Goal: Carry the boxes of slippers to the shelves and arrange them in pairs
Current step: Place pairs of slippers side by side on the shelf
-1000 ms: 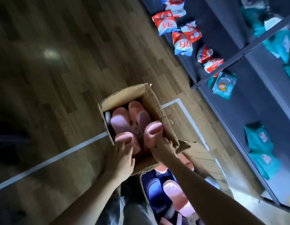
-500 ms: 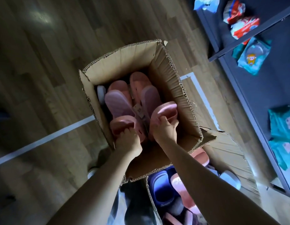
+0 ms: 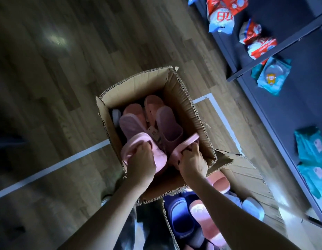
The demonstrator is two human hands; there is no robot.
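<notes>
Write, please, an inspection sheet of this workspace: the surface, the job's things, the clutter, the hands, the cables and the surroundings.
Surface: wooden floor with a white line across it.
Job's things: open upper box holding pink and mauve slippers; lower box under it with a blue slipper and pink ones.
Clutter: nothing seen.
Hands: left hand grips one pink slipper by its strap; right hand grips a second pink slipper, both inside the upper box.
Cables: nothing seen.
Surroundings: dark shelves at the right, with red-and-white packets and teal packets.
</notes>
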